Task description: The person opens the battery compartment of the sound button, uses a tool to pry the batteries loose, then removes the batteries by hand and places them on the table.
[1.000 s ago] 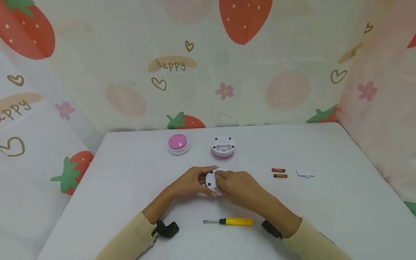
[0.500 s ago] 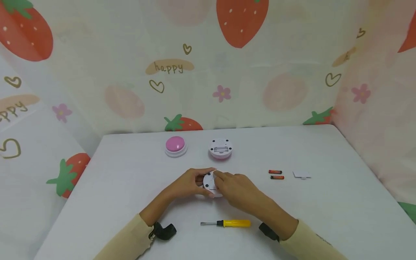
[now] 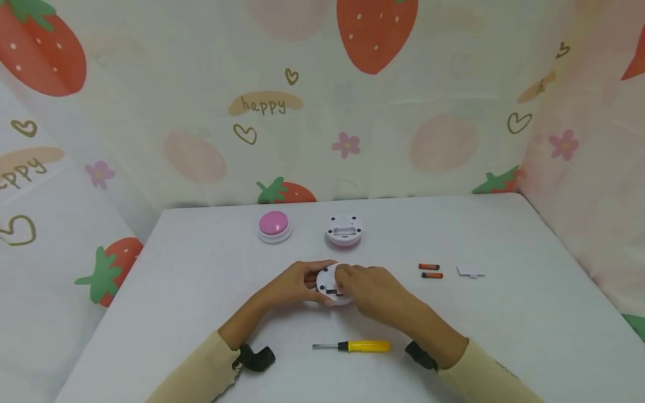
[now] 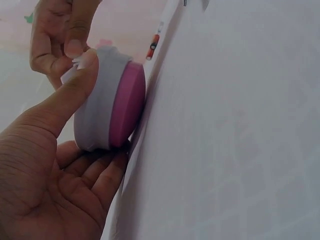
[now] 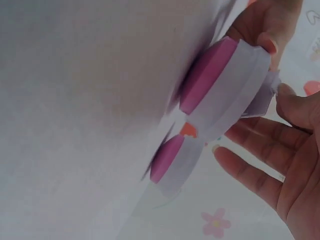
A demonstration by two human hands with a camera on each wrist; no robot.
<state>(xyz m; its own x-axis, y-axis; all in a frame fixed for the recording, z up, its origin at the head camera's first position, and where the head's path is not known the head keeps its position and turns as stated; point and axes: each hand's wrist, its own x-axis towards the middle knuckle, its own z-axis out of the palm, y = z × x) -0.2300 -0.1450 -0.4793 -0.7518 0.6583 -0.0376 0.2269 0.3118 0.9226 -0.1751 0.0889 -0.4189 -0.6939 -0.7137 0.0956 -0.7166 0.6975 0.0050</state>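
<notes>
My left hand grips a round white push-button light by its rim, pink dome down against the table and underside up. In the left wrist view the thumb lies along the white base, and the fingers curl below. My right hand is over the underside and pinches a white battery cover, which stands tilted up from the base in the right wrist view. Dark battery ends show in the uncovered compartment in the head view; the rest of it is hidden by the right hand.
Behind the hands are a pink-topped light standing upright and another light upside down with its battery slot bare. Two orange batteries and a loose white cover lie to the right. A yellow-handled screwdriver lies in front.
The battery cover has come up from the base with my right hand, exposing part of the compartment. My left hand keeps its hold, and the light stays in place.
</notes>
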